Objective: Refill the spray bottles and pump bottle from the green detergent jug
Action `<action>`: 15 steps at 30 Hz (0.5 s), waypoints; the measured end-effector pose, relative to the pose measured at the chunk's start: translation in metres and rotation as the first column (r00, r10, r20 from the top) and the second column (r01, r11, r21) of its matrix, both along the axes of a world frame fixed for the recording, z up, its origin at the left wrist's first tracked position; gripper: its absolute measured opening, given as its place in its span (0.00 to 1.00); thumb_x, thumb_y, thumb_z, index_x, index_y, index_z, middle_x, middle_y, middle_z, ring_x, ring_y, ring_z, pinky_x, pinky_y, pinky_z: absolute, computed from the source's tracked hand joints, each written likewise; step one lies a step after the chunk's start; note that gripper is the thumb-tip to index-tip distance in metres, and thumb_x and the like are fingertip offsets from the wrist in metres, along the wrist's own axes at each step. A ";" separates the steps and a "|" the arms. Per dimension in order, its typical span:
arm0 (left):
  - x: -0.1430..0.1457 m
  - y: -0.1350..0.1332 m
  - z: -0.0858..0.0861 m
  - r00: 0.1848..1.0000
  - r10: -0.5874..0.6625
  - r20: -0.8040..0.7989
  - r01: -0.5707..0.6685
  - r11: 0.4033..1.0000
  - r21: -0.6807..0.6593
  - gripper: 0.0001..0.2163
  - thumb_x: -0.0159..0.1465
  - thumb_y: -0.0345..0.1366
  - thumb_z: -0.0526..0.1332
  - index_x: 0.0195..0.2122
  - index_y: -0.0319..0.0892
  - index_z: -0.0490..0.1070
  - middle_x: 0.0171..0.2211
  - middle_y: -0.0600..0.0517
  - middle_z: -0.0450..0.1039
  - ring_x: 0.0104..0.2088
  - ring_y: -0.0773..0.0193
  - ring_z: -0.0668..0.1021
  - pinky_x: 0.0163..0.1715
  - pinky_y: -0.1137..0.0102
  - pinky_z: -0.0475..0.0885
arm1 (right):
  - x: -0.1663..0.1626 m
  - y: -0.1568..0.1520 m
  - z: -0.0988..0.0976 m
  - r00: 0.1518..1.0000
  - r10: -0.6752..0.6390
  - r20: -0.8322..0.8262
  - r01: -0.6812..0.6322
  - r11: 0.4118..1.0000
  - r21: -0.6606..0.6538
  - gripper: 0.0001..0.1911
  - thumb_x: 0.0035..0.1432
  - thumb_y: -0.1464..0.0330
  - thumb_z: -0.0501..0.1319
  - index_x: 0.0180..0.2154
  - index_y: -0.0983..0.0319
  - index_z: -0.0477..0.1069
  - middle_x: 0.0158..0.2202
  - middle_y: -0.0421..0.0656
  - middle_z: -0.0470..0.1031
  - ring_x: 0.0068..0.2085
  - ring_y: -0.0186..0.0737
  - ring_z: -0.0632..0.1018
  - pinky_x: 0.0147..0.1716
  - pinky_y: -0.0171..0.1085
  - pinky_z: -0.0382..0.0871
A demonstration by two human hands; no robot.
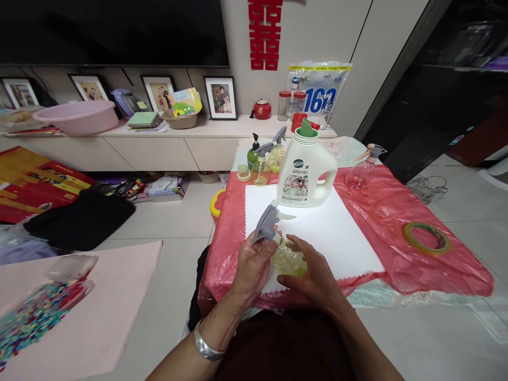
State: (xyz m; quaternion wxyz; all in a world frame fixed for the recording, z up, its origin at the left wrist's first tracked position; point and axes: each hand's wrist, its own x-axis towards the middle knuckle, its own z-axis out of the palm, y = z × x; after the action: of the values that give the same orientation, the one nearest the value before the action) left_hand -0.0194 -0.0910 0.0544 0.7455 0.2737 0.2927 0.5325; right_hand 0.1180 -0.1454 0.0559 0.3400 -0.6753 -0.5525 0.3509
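Observation:
A small clear spray bottle [286, 257] with yellowish liquid is held above the near edge of a white sheet [337, 233]. My left hand [254, 264] is closed round its neck under the grey trigger head [266, 223]. My right hand [315, 275] is wrapped around the bottle's body. A silver bangle [206, 346] is on my left wrist. Beyond the sheet's far edge stands a large white detergent jug [304, 172] with a green funnel [306, 128] in its mouth.
A red plastic cover [397, 222] lies on the small table. At its back stand two small spray bottles [268, 161], a green pump bottle [252, 151] and a small cap [243, 172]. An empty pink spray bottle [363, 169] and a tape roll [426, 236] are on the right.

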 end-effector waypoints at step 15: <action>0.004 -0.003 0.001 0.999 -0.016 0.048 0.012 0.998 0.065 0.22 0.50 0.38 0.77 0.45 0.44 0.76 0.42 0.49 0.81 0.43 0.57 0.82 0.47 0.63 0.74 | -0.001 -0.001 0.000 1.000 0.029 -0.004 -0.029 0.999 -0.013 0.43 0.41 0.67 0.70 0.61 0.56 0.64 0.55 0.45 0.73 0.53 0.49 0.74 0.53 0.50 0.68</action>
State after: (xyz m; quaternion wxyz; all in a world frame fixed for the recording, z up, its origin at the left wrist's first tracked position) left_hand -0.0151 -0.0937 0.0553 0.7470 0.2865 0.2551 0.5430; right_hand 0.1166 -0.1465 0.0560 0.3314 -0.6688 -0.5594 0.3606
